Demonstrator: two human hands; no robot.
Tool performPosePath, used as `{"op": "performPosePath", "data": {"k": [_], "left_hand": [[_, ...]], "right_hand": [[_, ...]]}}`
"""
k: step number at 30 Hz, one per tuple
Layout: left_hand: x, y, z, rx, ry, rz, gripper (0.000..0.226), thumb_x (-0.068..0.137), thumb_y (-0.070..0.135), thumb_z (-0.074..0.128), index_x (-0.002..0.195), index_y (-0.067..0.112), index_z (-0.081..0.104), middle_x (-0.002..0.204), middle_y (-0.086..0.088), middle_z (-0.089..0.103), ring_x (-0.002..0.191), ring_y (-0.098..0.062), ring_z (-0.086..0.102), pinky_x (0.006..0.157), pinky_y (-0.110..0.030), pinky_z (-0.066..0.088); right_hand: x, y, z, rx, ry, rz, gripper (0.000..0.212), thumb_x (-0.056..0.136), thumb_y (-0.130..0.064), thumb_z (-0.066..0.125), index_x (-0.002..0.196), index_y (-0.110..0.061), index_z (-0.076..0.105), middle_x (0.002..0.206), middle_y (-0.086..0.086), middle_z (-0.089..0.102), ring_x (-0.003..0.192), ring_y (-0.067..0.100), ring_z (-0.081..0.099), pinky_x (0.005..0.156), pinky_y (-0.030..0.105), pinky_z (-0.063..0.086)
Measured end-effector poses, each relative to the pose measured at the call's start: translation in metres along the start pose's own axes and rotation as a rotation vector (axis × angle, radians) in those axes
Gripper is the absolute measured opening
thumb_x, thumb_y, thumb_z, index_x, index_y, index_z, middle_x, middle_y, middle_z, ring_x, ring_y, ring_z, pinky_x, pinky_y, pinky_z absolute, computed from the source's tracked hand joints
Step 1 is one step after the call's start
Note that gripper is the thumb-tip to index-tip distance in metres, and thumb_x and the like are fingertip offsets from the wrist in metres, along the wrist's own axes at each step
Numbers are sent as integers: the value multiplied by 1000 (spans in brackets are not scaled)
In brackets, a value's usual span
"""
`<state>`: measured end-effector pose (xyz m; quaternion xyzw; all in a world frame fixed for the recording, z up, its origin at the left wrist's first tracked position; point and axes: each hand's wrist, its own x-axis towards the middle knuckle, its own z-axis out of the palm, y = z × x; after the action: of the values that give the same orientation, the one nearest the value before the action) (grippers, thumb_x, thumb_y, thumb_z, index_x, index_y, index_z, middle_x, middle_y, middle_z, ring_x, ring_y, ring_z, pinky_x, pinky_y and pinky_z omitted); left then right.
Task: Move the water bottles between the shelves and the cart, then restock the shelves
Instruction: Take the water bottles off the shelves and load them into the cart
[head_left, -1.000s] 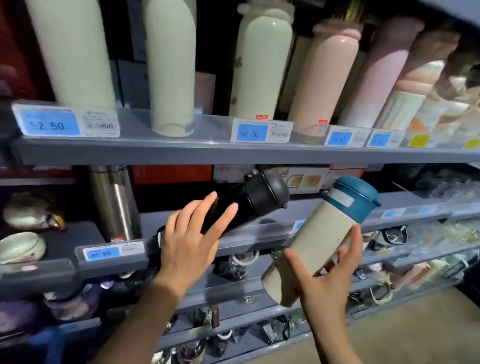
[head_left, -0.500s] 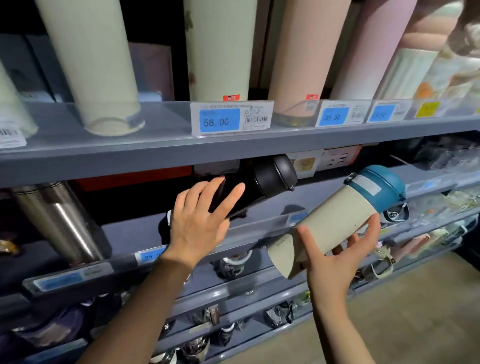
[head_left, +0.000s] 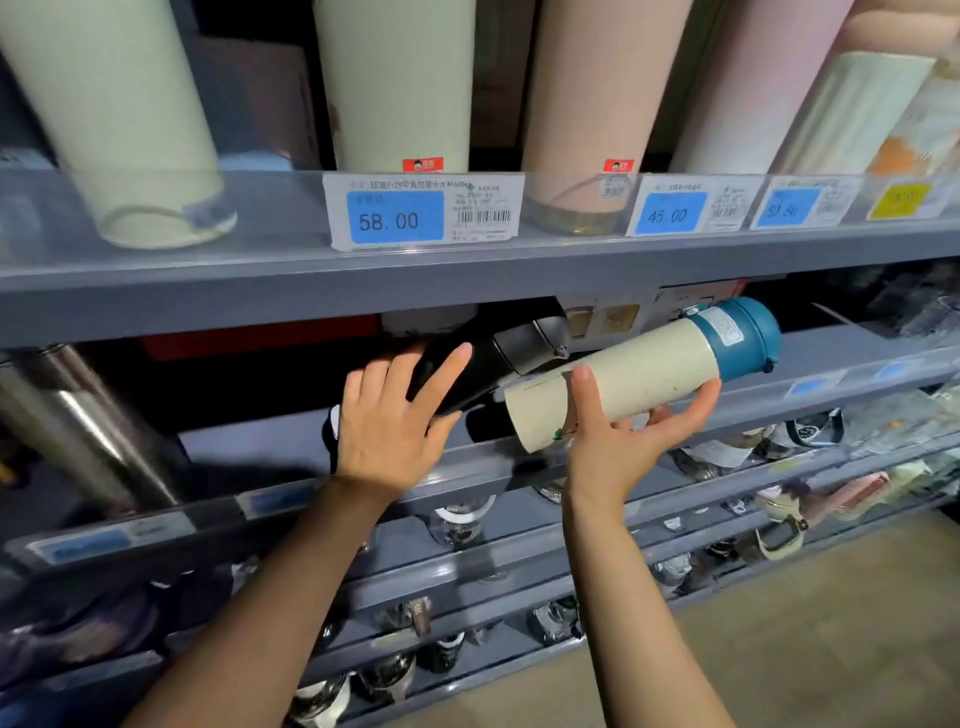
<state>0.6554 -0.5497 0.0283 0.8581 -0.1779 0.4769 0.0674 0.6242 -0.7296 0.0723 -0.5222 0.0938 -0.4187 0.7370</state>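
Observation:
My left hand (head_left: 390, 426) grips a black bottle (head_left: 483, 364) that tilts with its dark cap up and to the right, just under the upper shelf (head_left: 467, 275). My right hand (head_left: 618, 441) holds a cream bottle with a teal cap (head_left: 639, 374) from below, thumb over its body. This bottle lies almost level, cap to the right, above the front lip of the middle shelf (head_left: 831, 374). Its base nearly touches the black bottle.
Tall cream and pink bottles (head_left: 400, 83) stand on the upper shelf behind blue price tags (head_left: 397, 215). A steel flask (head_left: 83, 421) stands on the middle shelf at left. Lower shelves (head_left: 519, 551) hold several small items. Tan floor (head_left: 805, 623) lies at bottom right.
Both hands have moved up and in toward the middle shelf. The cream bottle has tipped from steeply tilted to nearly level. The view has closed in on the shelves.

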Motion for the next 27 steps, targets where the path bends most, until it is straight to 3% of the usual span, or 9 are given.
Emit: {"op": "performPosePath", "data": {"k": [4, 8, 12, 15, 19, 21, 25, 27], "left_hand": [[-2, 0, 2, -51, 30, -117, 80, 63, 20, 70, 139, 20, 43, 100, -10, 51, 80, -28, 42, 71, -39, 35], [-5, 0, 1, -45, 60, -225, 77, 61, 18, 71, 133, 21, 44, 101, -5, 39, 83, -28, 39, 75, -39, 34], [-11, 2, -5, -17, 75, -309, 68, 71, 31, 69, 133, 24, 42, 105, -4, 38, 89, -27, 41, 76, -41, 45], [-13, -1, -9, 19, 95, -322, 62, 78, 42, 62, 133, 23, 43, 105, -4, 38, 90, -26, 43, 71, -41, 48], [-17, -7, -14, 53, 140, -395, 64, 80, 50, 63, 132, 21, 43, 105, -10, 46, 93, -27, 45, 68, -41, 50], [-19, -10, -19, 53, 140, -441, 66, 81, 53, 64, 133, 19, 42, 100, -17, 56, 92, -29, 50, 65, -41, 52], [-24, -17, -31, 34, 143, -526, 74, 79, 61, 65, 133, 15, 42, 102, -20, 60, 88, -35, 61, 60, -41, 54], [-28, -19, -34, 27, 155, -569, 79, 79, 64, 63, 134, 13, 42, 108, -22, 61, 91, -37, 63, 62, -42, 56]], "right_hand": [[5, 8, 8, 13, -26, 13, 106, 74, 4, 78, 151, -22, 9, 132, -17, 35, 107, -13, 53, 87, 23, 53], [6, 14, 16, -36, -92, 9, 108, 74, 0, 80, 151, -23, 8, 130, -21, 33, 105, -19, 52, 85, 18, 51], [0, 24, 26, -150, -177, 5, 111, 72, -15, 85, 151, -33, 9, 155, -1, 22, 125, -10, 41, 99, 29, 49], [-9, 33, 32, -246, -257, -52, 111, 70, -28, 84, 150, -38, 8, 157, -13, 16, 141, 11, 27, 109, 47, 39], [-20, 41, 33, -331, -401, -169, 106, 73, -24, 84, 150, -39, 12, 155, -19, 17, 145, 13, 19, 113, 51, 30], [-25, 43, 32, -374, -473, -221, 103, 75, -20, 83, 145, -43, 11, 152, -18, 17, 145, 11, 18, 116, 46, 28], [-30, 45, 30, -413, -567, -278, 99, 77, -19, 81, 139, -48, 11, 147, -27, 11, 142, 4, 15, 110, 6, 15], [-31, 46, 30, -443, -612, -307, 98, 77, -17, 81, 142, -40, 12, 150, -16, 14, 143, 10, 16, 104, -1, 12]]}}
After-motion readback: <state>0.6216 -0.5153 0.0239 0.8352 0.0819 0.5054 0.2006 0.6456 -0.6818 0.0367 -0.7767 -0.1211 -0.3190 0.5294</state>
